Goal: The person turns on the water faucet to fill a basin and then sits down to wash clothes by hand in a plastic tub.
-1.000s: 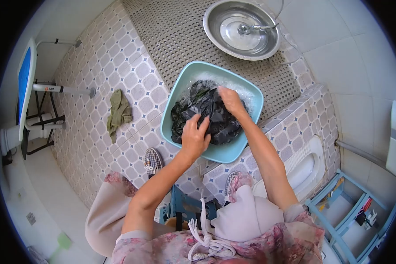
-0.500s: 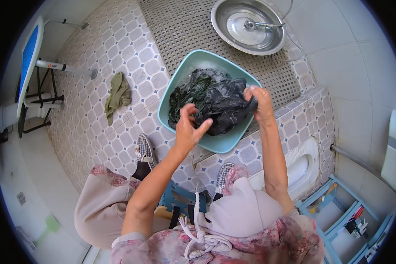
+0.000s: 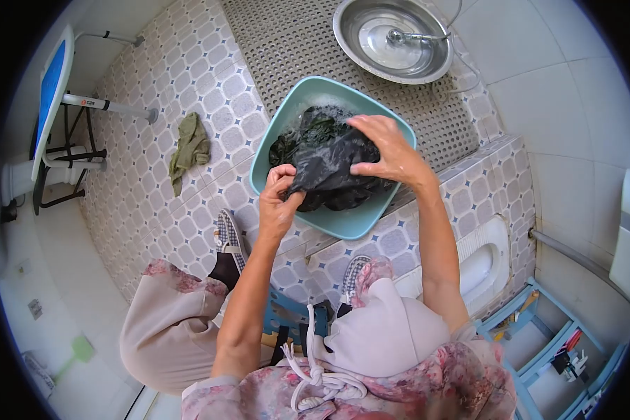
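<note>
A wet black garment (image 3: 336,164) lies bunched in a teal plastic basin (image 3: 339,227) of sudsy water, with a dark green patterned cloth (image 3: 322,131) beside it at the back left. My left hand (image 3: 280,203) pinches the near left edge of the black garment at the basin's left side. Over the right side of the basin is my right hand (image 3: 388,150), its thumb and fingers spread apart above the black garment. Whether its thumb touches the cloth I cannot tell.
A steel bowl (image 3: 437,70) with a shower head (image 3: 397,35) in it stands on a perforated mat (image 3: 259,42). An olive cloth (image 3: 190,148) lies on the tiled floor. A squat toilet (image 3: 493,245) and a blue shelf rack (image 3: 532,371) are at right, a folding-legged chair (image 3: 52,98) at left.
My left hand has moved left and closed on the garment's edge. My right hand has let go of the right end, moved left and opened. The black cloth now spreads further left.
</note>
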Motion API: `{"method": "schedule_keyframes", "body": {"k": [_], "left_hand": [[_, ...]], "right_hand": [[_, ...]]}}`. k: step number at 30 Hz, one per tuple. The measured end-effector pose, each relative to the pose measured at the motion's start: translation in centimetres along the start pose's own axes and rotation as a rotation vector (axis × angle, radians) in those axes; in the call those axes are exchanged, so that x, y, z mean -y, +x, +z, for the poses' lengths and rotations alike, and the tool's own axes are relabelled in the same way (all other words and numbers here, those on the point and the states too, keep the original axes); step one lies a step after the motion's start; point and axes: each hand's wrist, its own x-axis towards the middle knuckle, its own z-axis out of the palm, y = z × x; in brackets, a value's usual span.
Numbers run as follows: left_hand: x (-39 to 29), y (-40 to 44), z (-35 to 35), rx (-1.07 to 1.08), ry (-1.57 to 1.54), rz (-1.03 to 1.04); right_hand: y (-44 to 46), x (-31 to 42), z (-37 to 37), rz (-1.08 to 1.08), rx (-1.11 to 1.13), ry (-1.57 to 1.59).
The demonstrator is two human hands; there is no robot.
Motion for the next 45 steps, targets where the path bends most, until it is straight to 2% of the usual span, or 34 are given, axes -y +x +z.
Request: {"method": "schedule_keyframes", "body": {"k": [2, 6, 7, 10, 11, 14, 15, 18, 20, 21, 22, 24, 25, 28, 30, 32, 33, 35, 36, 38, 39, 41, 42, 43, 44, 45], "left_hand": [[-1.6, -0.1, -0.9, 0.039, -0.111, 0.033], [-4.0, -1.0, -2.5, -0.010, -0.784, -0.015], [-3.8, -1.3, -3.2, -0.012, -0.821, -0.006], [-3.2, -1.5, -4.0, -0.177, -0.935, -0.125], [-2.9, -1.1, -3.9, -0.124, -0.895, -0.127], [-0.9, 0.2, -2.9, -0.199, -0.996, -0.302], [-0.6, 1.1, -1.6, -0.268, -0.938, -0.321], [-0.7, 4.1, 1.2, -0.278, -0.826, -0.447], [1.2, 5.4, 1.8, -0.338, -0.712, -0.515], [1.9, 5.9, 2.2, -0.367, -0.652, -0.550], [1.9, 6.3, 2.0, -0.381, -0.474, -0.740], [5.2, 5.5, 1.4, -0.259, -0.538, -0.567], [5.5, 5.6, 2.0, -0.257, -0.588, -0.545], [7.3, 4.2, 4.8, -0.194, -1.088, -0.446], [1.5, 4.3, 7.3, -0.359, -0.621, -0.867], [2.8, 4.5, 7.7, -0.290, -0.797, -0.898], [2.9, 4.6, 7.5, -0.304, -0.728, -0.857], [3.2, 4.5, 6.9, -0.337, -0.592, -0.781], [4.0, 4.5, 6.4, -0.312, -0.579, -0.713], [5.9, 4.4, 5.2, -0.223, -0.702, -0.584], [5.9, 4.5, 5.1, -0.218, -0.703, -0.608], [3.1, 4.3, 6.2, -0.333, -0.569, -0.875], [2.5, 4.3, 6.4, -0.322, -0.609, -0.911], [2.9, 4.5, 6.3, -0.202, -0.782, -0.908], [2.4, 4.5, 5.9, -0.205, -0.746, -0.866], [1.8, 4.6, 5.3, -0.208, -0.713, -0.821]], "right_hand": [[1.1, -0.9, 2.0, 0.025, 0.125, -0.078], [2.6, -3.7, 4.2, 0.188, 0.375, -0.082], [2.3, -4.3, 4.8, 0.099, 0.236, -0.091], [1.4, -6.9, 6.5, -0.098, -0.070, 0.211], [0.5, -6.2, 6.8, 0.020, -0.176, 0.445], [-0.6, -5.7, 7.2, 0.358, -0.368, 0.967], [0.3, -2.4, 6.2, 0.275, -0.527, 1.092], [0.6, 3.3, 5.1, 0.066, -0.392, 0.790], [0.0, 6.4, 6.5, -0.185, -0.232, 0.557], [-0.4, 8.9, 6.7, -0.185, -0.210, 0.501], [-0.7, 11.1, 7.1, -0.183, -0.188, 0.446], [-0.8, 12.7, 9.6, -0.252, -0.292, 0.172], [-0.2, 12.0, 11.0, -0.354, -0.406, 0.051], [2.8, 7.5, 12.3, -0.295, -0.393, -0.181], [5.6, 3.9, 12.1, -0.077, -0.547, -0.255], [6.9, 1.2, 12.1, 0.108, -0.632, -0.191], [6.8, 1.4, 12.1, 0.086, -0.635, -0.158], [5.4, 5.0, 11.0, -0.161, -0.548, -0.111], [4.1, 6.8, 10.9, -0.278, -0.500, -0.087], [1.6, 8.9, 13.1, -0.315, -0.504, 0.044], [2.0, 7.6, 13.9, -0.279, -0.524, 0.035], [4.1, 4.6, 13.2, -0.188, -0.544, -0.133], [5.6, 2.8, 12.3, -0.158, -0.561, -0.225], [6.4, 1.1, 12.1, -0.029, -0.556, -0.213], [6.7, -0.1, 12.4, 0.102, -0.548, -0.198], [6.7, -0.6, 12.1, 0.233, -0.377, -0.155]]}}
